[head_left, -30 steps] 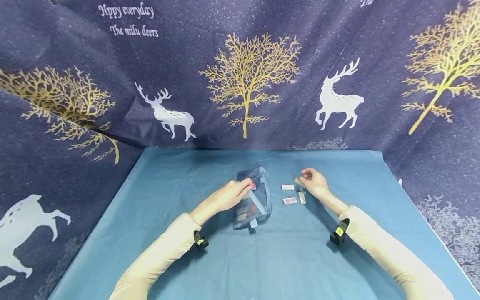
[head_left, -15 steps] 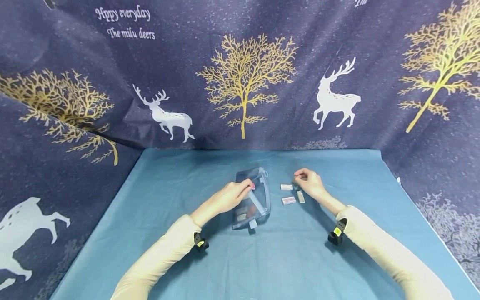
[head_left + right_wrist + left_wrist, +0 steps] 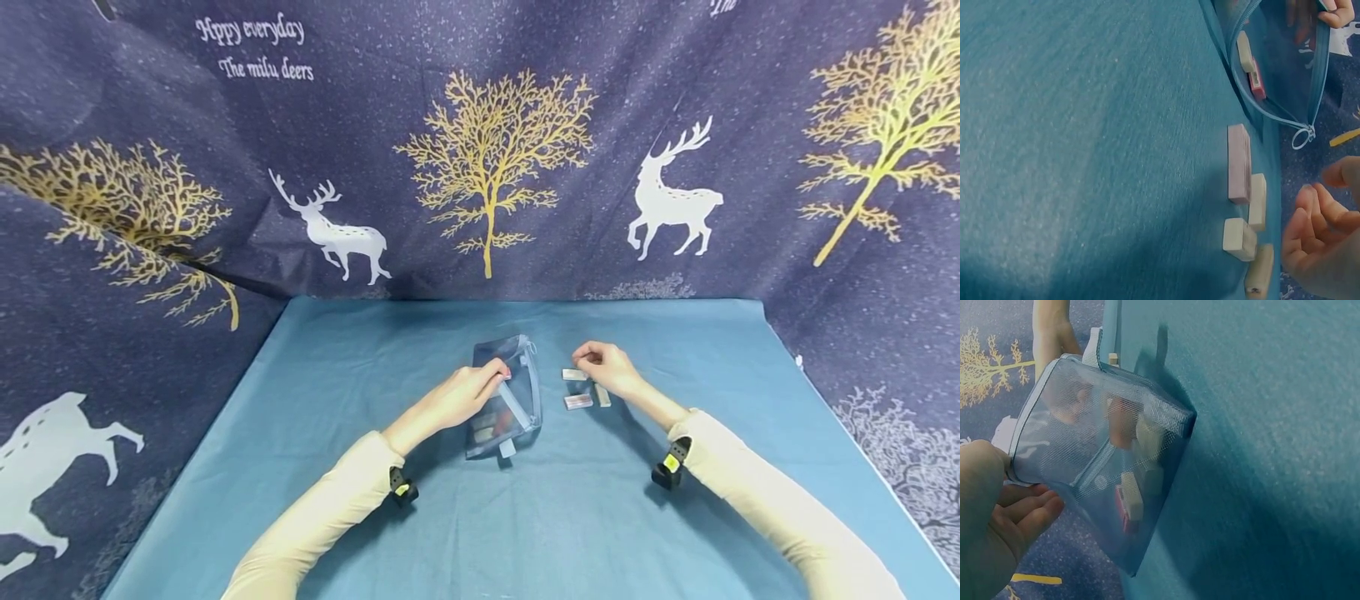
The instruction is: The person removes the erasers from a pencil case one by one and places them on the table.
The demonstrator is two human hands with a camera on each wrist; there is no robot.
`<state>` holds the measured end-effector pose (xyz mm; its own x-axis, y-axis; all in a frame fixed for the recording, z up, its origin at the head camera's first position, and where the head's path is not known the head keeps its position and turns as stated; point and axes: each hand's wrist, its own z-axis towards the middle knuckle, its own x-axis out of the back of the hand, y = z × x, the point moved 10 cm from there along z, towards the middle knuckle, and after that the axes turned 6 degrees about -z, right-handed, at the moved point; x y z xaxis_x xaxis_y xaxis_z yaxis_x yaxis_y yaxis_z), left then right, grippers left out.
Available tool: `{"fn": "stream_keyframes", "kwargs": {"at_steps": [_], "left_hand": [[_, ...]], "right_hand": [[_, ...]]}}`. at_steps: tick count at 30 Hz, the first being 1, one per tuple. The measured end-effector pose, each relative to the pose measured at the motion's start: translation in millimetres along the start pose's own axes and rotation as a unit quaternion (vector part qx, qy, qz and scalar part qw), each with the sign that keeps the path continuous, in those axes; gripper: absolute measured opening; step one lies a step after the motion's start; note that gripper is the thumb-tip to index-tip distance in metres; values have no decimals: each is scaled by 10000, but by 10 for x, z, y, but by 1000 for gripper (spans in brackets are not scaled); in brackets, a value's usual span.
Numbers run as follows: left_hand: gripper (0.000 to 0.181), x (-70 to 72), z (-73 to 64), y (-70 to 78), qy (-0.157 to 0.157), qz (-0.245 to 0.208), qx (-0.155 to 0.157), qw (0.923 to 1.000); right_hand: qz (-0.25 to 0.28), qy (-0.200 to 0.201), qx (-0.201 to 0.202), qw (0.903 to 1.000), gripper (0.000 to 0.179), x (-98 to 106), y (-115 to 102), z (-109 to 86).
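1. The left hand (image 3: 467, 393) pinches the mesh pouch (image 3: 1047, 437) at the edge of its mouth; the pouch lies under and to the right of that hand, on the bench (image 3: 450, 517).
2. I'd call the pouch light and limp: the mesh looks likely to fold if pushed, so its firmer bound edge seems the best hold.
3. The right hand (image 3: 609, 369) hovers to the pouch's right, fingers loosely bent, grasping nothing that I can see.
4. Below that hand and towards the person sit a pinkish block (image 3: 1239, 164), a slim white block (image 3: 1258, 201), a squat white block (image 3: 1239, 239) and a cream block (image 3: 1260, 270).
5. They look like erasers to me: light, slightly rubbery, probably grippy and hard to break. A thumb-and-finger pinch across the long sides should suit them.
6. To the right hand's left, a pale block (image 3: 1130, 495) shows inside the pouch; such contents probably add little weight but make its base sag.
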<state>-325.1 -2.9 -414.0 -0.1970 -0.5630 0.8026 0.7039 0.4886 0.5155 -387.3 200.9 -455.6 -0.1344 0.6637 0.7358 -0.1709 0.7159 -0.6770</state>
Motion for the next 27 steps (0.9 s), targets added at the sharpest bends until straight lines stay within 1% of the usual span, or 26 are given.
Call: {"fn": "stream_keyframes", "kwargs": {"at_steps": [4, 8, 12, 19, 27], "left_hand": [[17, -8, -22, -20, 51, -20, -7, 10000], [17, -3, -33, -26, 124, -50, -28, 9999], [18, -10, -28, -35, 94, -15, 5, 10000], [20, -36, -21, -46, 30, 16, 113, 9999], [19, -31, -11, -6, 31, 2, -15, 10000]], "right_hand": [[-21, -227, 161, 9996, 22, -83, -81, 12], [154, -552, 300, 9979, 23, -178, -183, 23], [244, -805, 452, 9954, 24, -241, -288, 26], [251, -972, 579, 9933, 24, -286, -348, 27], [243, -1247, 793, 9887, 24, -401, -417, 40]]}}
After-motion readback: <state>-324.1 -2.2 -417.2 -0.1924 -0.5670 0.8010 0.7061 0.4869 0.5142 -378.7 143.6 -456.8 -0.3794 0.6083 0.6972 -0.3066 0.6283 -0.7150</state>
